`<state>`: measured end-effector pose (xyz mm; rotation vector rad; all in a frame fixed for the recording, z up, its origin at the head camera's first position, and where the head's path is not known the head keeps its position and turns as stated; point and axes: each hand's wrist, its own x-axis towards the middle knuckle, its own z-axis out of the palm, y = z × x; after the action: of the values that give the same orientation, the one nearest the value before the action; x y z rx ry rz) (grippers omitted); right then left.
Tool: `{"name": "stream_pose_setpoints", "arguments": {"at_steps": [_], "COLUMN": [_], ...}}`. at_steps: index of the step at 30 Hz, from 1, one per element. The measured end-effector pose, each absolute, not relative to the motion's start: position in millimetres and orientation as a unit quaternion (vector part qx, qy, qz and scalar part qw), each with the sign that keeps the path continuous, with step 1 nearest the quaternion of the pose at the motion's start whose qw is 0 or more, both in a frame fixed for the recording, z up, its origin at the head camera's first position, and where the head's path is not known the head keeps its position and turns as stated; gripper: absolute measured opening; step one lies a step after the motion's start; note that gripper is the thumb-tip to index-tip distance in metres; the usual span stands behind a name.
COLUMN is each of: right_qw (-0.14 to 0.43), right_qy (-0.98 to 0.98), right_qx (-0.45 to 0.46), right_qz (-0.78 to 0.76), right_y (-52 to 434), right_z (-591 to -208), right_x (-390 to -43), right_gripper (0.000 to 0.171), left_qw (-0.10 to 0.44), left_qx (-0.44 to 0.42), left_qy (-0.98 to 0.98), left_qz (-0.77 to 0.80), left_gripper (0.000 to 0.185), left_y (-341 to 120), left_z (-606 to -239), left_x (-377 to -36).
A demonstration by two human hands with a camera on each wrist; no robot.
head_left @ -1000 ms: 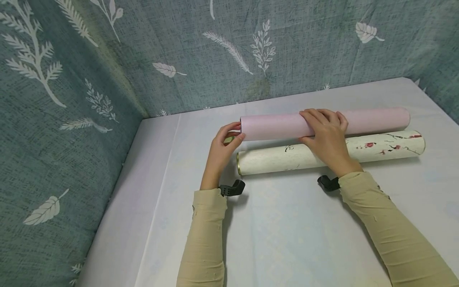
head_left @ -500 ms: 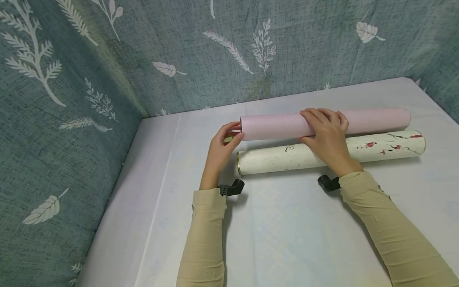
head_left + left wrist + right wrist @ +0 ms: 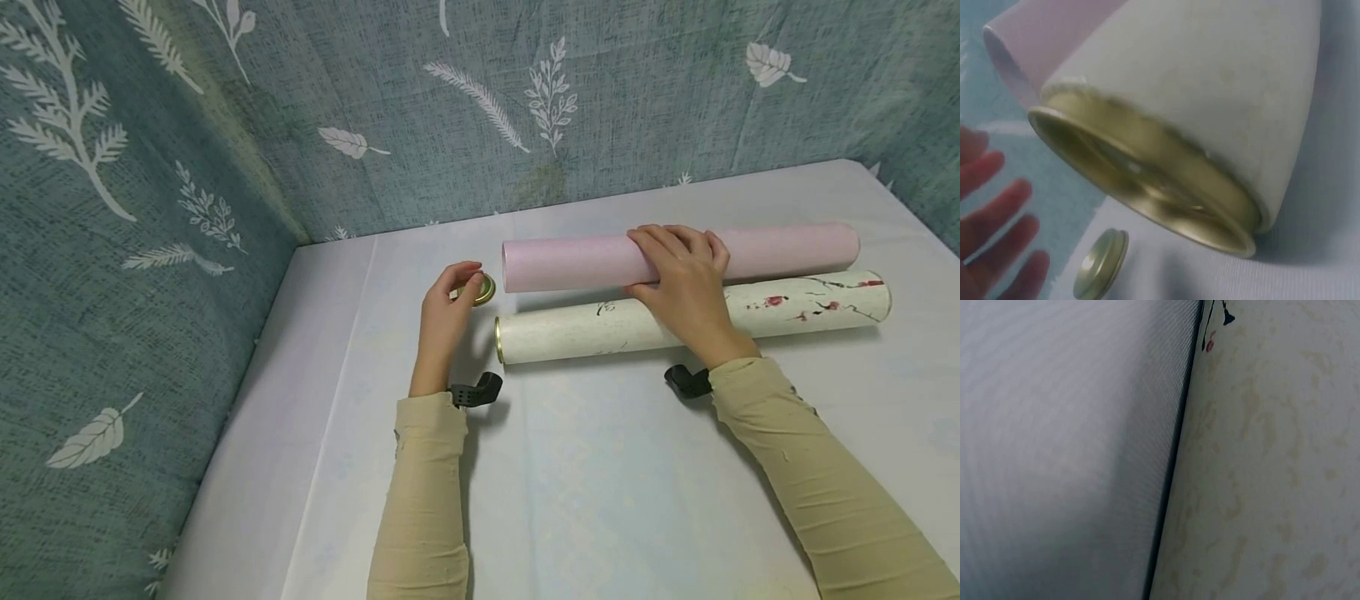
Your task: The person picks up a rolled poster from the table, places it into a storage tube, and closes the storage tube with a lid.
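Under my right hand (image 3: 684, 287) lies a long pink tube (image 3: 573, 265); the fingers curl over its top and the thumb sits on its near side. Its left end is open. My left hand (image 3: 446, 321) is just left of that end, beside a small gold lid (image 3: 487, 289) on the table. The left wrist view shows fingers (image 3: 997, 225) spread apart, with a gap between them and the lid (image 3: 1102, 265). In front of the pink tube lies a cream tube (image 3: 577, 337) with a blossom print and a gold rim (image 3: 1147, 181) at its left end.
A pale cloth covers the table (image 3: 600, 483). Behind and to the left hangs a green-blue curtain (image 3: 405, 100) with white leaf prints. In the right wrist view, the cream tube (image 3: 1272, 462) fills the right side.
My left hand has drawn back to the left from the pink tube's end, and the gold lid shows more fully. My right hand and both tubes have stayed put.
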<state>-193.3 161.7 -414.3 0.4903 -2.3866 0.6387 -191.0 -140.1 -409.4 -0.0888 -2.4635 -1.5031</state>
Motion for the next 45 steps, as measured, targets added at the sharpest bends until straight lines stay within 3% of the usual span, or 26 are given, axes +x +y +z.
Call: {"name": "stream_pose_setpoints", "arguments": {"at_steps": [28,35,45], "right_qw": [0.301,0.297,0.295], "right_qy": [-0.904,-0.905,-0.905], "right_qx": [0.184,0.183,0.184], "right_qz": [0.242,0.243,0.243], "right_y": [162.2,162.4,162.3], "right_z": [-413.7,-413.5,-412.7], "right_x": [-193.4,-193.8,-193.5], "right_gripper": [0.067,0.067,0.067], "left_qw": [-0.01,-0.012,0.014], "left_qx": [0.003,0.004,0.017], "left_qy": [-0.943,-0.954,-0.965], "left_qz": [-0.332,-0.298,-0.263], "left_gripper": [0.038,0.03,0.046], "left_y": [-145.3,-142.4,-140.2], "left_z": [-427.3,-427.2,-427.9], "left_x": [-190.6,-190.2,-189.2]}}
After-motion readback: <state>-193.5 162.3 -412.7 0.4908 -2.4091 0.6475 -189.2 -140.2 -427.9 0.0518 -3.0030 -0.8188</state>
